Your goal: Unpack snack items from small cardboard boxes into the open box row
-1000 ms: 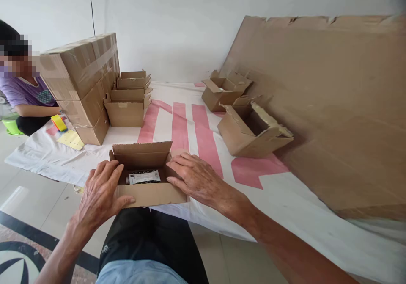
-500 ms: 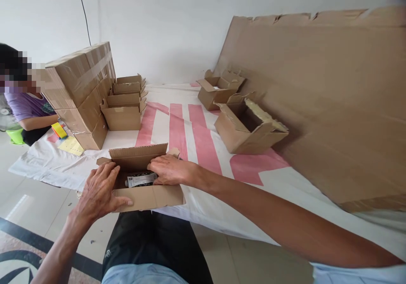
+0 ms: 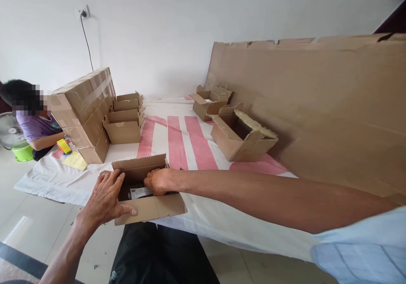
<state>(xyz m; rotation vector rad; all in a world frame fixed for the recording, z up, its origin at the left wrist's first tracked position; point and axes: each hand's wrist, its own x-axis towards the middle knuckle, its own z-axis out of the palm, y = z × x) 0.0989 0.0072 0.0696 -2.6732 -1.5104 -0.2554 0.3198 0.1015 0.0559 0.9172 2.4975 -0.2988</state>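
Note:
An open cardboard box sits at the near edge of the cloth-covered table, in front of my legs. My left hand grips its left end, with the thumb along the front flap and the fingers over the left side. Inside lies a tube-like item with a black and white label, only partly showing. My right hand reaches into the box at the item's right end, its fingers curled. What those fingers hold, if anything, is hidden.
Taped boxes are stacked at the left, with open boxes lined up beside them. Two open boxes stand farther right, before a large leaning cardboard sheet. A yellow tape roll lies near a seated person.
My right hand has gone lower into the box and covers more of the labelled item. My left hand keeps its grip. The view has tilted up slightly.

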